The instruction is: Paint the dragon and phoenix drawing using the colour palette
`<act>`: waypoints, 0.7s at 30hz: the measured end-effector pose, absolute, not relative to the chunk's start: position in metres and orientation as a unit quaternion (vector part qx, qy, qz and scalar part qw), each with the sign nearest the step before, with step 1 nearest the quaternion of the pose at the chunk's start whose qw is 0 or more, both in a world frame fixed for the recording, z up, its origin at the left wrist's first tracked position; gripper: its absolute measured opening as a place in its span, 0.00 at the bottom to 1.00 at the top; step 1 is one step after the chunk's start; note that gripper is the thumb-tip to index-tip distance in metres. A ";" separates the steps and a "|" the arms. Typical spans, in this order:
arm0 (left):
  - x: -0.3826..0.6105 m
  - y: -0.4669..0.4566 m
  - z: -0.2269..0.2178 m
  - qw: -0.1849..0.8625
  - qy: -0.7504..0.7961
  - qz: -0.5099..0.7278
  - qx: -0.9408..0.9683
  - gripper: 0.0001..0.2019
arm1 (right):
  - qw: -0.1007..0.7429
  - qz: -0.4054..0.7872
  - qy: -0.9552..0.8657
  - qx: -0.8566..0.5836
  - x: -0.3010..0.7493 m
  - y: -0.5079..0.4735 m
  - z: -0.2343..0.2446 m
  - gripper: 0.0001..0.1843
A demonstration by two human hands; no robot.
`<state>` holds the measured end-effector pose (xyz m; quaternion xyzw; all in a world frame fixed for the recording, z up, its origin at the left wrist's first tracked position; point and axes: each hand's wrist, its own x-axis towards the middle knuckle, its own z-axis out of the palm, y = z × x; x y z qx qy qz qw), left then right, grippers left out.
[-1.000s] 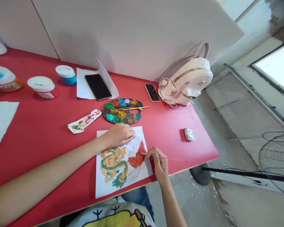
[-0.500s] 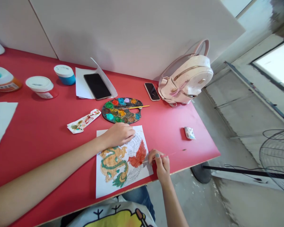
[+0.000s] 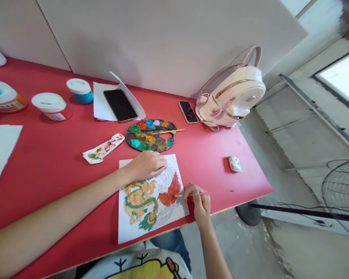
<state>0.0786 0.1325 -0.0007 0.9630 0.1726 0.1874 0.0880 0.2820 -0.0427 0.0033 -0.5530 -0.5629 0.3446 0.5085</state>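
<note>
A white sheet with a partly coloured drawing (image 3: 151, 201) lies near the front edge of the red table (image 3: 46, 162). My left hand (image 3: 147, 166) rests on the sheet's upper part, fingers curled and pressed down on the paper. My right hand (image 3: 200, 202) pinches a thin paintbrush (image 3: 218, 192), its tip on the red painted patch at the sheet's right side. A paint palette (image 3: 150, 135) with several colours and a yellow brush across it sits just beyond the sheet.
A paint-stained strip of paper (image 3: 104, 148) lies left of the palette. Two phones (image 3: 120, 105) (image 3: 187, 111), paint jars (image 3: 51, 107) (image 3: 80, 90) and a pale pink backpack (image 3: 231, 100) stand toward the back. A small paint tube (image 3: 234, 163) lies at the right. A fan (image 3: 341, 193) stands off the table.
My right hand has shifted the brush slightly up and right over the red patch. The left hand has stayed put on the sheet.
</note>
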 end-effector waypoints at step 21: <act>0.079 0.132 -0.001 0.088 0.177 0.183 0.963 0.13 | 0.498 0.338 -0.540 -0.588 0.282 -0.042 0.005 0.31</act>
